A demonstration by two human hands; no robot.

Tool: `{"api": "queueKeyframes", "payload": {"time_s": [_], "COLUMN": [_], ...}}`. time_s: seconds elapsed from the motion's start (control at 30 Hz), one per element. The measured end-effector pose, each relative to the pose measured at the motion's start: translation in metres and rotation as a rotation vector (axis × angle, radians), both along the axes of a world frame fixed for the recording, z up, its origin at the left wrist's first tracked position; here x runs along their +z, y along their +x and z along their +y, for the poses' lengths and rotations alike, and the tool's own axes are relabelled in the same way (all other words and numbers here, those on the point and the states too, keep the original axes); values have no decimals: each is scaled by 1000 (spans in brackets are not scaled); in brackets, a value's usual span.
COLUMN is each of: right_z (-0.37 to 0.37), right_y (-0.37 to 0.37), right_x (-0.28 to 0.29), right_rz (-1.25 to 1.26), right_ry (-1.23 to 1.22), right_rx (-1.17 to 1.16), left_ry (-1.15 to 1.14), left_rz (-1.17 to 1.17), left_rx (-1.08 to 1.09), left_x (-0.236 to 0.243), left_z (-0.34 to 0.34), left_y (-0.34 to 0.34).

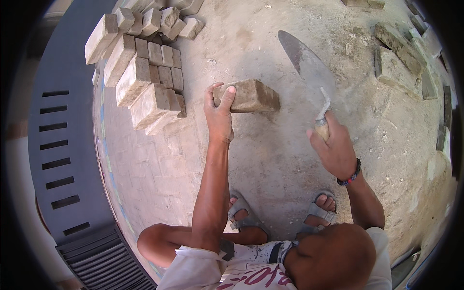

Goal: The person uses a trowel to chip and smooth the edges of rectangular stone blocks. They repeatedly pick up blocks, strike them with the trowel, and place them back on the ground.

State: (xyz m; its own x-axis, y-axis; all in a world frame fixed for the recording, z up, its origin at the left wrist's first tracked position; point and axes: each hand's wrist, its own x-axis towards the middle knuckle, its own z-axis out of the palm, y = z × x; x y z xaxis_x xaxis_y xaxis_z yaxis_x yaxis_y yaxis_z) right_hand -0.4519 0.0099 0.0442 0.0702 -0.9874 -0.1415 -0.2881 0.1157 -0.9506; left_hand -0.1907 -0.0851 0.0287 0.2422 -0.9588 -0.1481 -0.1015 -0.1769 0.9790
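My left hand (220, 112) is closed on the left end of a dusty brown-grey paving block (255, 96), thumb on its top and fingers round its far side. The block is held lengthwise, left to right, in front of me. In my right hand (338, 149) is a pointed masonry trowel (309, 67), gripped by its wooden handle (322, 129). Its grey blade points away from me and up to the left, right of the block and apart from it. Traces of grey dust or mortar mark the blade.
Several paving blocks (151, 104) are stacked at the left, beside a dark grey slotted gate (53, 145). Broken slabs (398, 72) lie at the right. Sandy ground (270, 159) spreads between, with laid pavers showing at the left. My sandalled feet (319, 212) are close below.
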Motion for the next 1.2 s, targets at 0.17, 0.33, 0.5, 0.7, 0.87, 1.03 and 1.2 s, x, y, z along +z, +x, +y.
{"api": "queueKeyframes", "payload": {"time_s": [0.17,0.33,0.5,0.7,0.87,1.03,1.2], "right_z": [21,-22,10,-1,12,36,20], "right_y": [45,25,60,25,16,40,-11], "right_x": [-28,-109,-41,-131,-72,-119,-107], "right_rz": [-40,59,-29,106,50,62,100], "right_ry": [-42,400,100,349,268,226,300], "right_rx": [-22,186,48,167,53,149,111], "left_ry": [-85,-138,-180,439,762,793,747], "left_rz": [78,-76,-476,-64,363,446,299], "left_rx": [212,165,-21,-19,-249,-294,-314], "left_x": [-8,-18,-12,20,38,27,20], "left_z": [12,18,15,-3,-12,4,71], "left_y": [-31,-17,7,19,29,31,15]}}
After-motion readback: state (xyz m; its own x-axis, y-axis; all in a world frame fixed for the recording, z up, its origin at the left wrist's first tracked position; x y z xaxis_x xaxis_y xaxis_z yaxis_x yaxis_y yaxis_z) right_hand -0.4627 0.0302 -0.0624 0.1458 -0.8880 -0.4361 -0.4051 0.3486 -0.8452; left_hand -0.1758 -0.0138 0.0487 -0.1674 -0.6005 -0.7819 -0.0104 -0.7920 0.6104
